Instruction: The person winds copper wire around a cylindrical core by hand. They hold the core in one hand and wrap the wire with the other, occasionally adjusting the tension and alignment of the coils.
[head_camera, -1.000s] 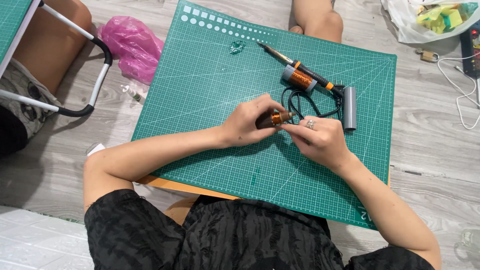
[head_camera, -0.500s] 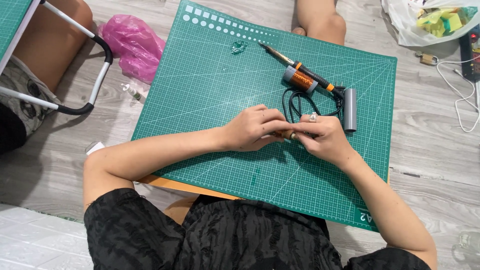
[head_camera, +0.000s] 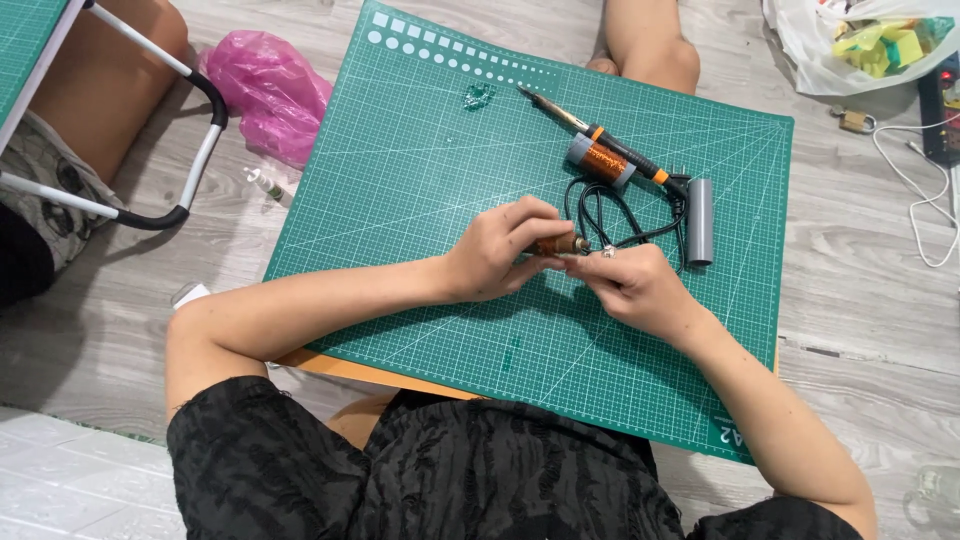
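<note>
A small copper-wound coil (head_camera: 557, 243) is pinched between left hand (head_camera: 497, 250) and right hand (head_camera: 632, 283), both grips closed on it. Just beyond the grip, a black cord (head_camera: 610, 215) is seen. Vs. 0.5 s ago, coil more exposed.

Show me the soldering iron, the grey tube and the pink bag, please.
Soldering iron (head_camera: 622, 150), head view, on its black and orange handle.
Grey tube (head_camera: 699, 221), head view, on the middle of its side.
Pink bag (head_camera: 268, 92), head view, on the crumpled plastic at its middle.

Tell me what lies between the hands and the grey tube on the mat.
In the head view, loops of black cord lie between the right hand and the grey tube.
</note>
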